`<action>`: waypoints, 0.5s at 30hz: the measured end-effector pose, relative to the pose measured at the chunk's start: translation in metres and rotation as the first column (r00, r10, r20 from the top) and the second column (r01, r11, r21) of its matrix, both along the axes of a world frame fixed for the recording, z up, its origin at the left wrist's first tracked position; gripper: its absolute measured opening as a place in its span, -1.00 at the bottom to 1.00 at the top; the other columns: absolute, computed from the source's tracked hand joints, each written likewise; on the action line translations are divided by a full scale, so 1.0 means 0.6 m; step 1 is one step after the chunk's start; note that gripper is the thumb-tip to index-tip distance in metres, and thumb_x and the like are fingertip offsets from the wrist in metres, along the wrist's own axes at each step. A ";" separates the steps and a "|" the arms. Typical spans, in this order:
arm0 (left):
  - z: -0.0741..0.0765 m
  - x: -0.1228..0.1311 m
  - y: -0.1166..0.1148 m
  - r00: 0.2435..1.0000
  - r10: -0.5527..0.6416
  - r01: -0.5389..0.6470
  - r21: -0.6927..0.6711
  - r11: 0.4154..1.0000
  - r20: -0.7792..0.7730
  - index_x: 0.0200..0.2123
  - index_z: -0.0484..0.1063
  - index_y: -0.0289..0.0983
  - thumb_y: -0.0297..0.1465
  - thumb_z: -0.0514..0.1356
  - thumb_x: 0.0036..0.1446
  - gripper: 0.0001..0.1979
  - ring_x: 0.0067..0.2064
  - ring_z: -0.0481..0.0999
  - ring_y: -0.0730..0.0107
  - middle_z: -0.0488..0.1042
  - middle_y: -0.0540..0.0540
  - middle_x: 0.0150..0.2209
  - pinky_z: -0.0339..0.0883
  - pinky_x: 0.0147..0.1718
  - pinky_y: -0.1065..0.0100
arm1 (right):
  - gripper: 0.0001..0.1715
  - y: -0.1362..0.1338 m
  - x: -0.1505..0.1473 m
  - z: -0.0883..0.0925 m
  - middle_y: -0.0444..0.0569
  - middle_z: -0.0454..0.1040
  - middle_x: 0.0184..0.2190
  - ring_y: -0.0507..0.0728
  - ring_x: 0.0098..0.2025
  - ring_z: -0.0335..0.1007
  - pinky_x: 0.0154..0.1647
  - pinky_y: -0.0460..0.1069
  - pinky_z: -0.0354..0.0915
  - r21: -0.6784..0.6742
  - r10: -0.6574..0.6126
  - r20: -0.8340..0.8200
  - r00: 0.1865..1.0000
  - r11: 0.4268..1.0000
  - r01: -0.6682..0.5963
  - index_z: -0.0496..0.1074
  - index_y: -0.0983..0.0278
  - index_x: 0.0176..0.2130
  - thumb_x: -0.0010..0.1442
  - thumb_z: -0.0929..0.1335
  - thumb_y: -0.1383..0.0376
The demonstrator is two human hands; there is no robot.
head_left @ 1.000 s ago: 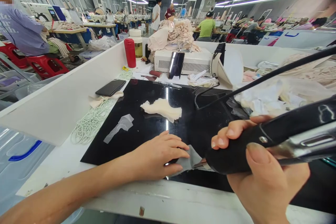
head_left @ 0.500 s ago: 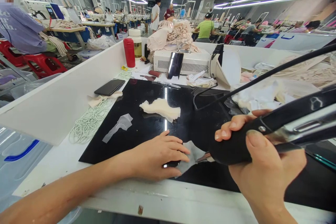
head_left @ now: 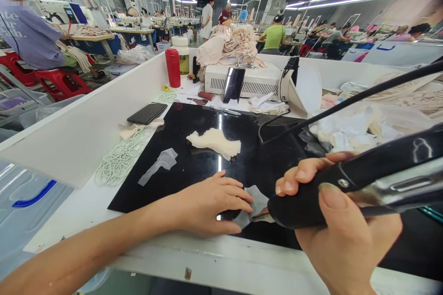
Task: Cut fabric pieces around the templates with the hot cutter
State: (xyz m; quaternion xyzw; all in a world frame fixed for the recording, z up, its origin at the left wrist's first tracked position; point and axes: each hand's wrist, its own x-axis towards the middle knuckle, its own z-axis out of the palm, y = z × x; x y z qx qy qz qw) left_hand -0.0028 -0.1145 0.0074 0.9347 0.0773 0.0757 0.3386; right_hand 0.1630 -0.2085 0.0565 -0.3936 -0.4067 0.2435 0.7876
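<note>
Black mat (head_left: 242, 156) = landmark, fills mid bench. White machine (head_left: 252, 84) sits just behind mat's far edge. Tool (head_left: 311, 203), black handle w/ metal body, comes in over mat's right side. Your right hand (head_left: 346, 239) is wrapped tight round it, thumb on top, nose down at mat's near edge. Your left hand (head_left: 211, 205) lies flat at mat's near edge, fingers loosely together, pinning not gripping. Cream piece (head_left: 214, 140) mid-mat, nothing touching it. Phone (head_left: 146, 113) at mat's far-left corner. Grey piece (head_left: 259, 197) at mat's near edge, under your left fingertips, poking out twd tool nose. Clear scrap (head_left: 161, 163) on mat's left part, loose. Change vs 0.5 s back: tool nose has slid left, so the gap to your left fingertips is narrower w/ less grey showing btw them. Left hand hasn't shifted. Reads as tool working in on grey piece while you hold it still. Can't tell if tip touches fabric.
</note>
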 end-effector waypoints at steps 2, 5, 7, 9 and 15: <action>-0.001 0.000 0.001 1.000 -0.003 0.003 0.000 1.000 0.003 0.12 0.47 -0.11 -0.37 0.35 0.20 -0.59 0.34 0.26 0.12 0.44 -0.01 0.23 -0.19 0.40 -0.18 | -0.61 -0.001 -0.001 0.001 -0.19 0.47 -0.44 0.07 -0.49 0.42 -0.47 0.00 0.47 -0.014 -0.013 0.006 1.000 1.000 0.013 0.44 0.18 -0.13 0.06 0.56 0.27; -0.003 -0.001 0.003 1.000 -0.006 0.006 0.003 1.000 0.011 0.12 0.47 -0.09 -0.37 0.35 0.20 -0.58 0.34 0.27 0.10 0.45 -0.01 0.22 -0.19 0.40 -0.20 | -0.58 -0.003 -0.006 0.004 -0.19 0.46 -0.44 0.07 -0.49 0.41 -0.48 0.00 0.45 -0.018 0.009 -0.020 1.000 1.000 -0.009 0.43 0.18 -0.14 0.04 0.58 0.24; -0.005 -0.001 0.003 1.000 -0.012 0.012 0.000 1.000 0.014 0.13 0.46 -0.07 -0.37 0.34 0.20 -0.59 0.34 0.27 0.09 0.45 -0.02 0.22 -0.20 0.40 -0.21 | -0.55 -0.005 -0.012 0.003 -0.19 0.45 -0.45 0.06 -0.50 0.38 -0.50 -0.02 0.43 -0.002 0.026 -0.041 0.999 1.000 -0.026 0.43 0.18 -0.14 0.02 0.59 0.20; -0.007 -0.001 0.003 1.000 -0.016 0.016 -0.006 1.000 0.016 0.13 0.46 -0.06 -0.36 0.33 0.21 -0.58 0.34 0.27 0.09 0.44 -0.03 0.23 -0.22 0.40 -0.20 | -0.54 -0.008 -0.017 0.000 -0.19 0.44 -0.45 0.07 -0.50 0.37 -0.51 -0.02 0.42 0.009 0.036 -0.046 0.998 0.999 -0.035 0.42 0.17 -0.12 0.03 0.59 0.18; -0.012 -0.001 0.003 1.000 -0.023 0.023 -0.005 1.000 0.006 0.17 0.42 -0.05 -0.34 0.33 0.23 -0.56 0.37 0.22 0.10 0.41 -0.05 0.26 -0.26 0.41 -0.19 | -0.58 -0.015 -0.027 -0.011 -0.17 0.43 -0.41 0.07 -0.46 0.37 -0.46 0.01 0.46 -0.016 0.068 -0.028 0.997 0.998 -0.068 0.41 0.16 -0.09 0.10 0.56 0.20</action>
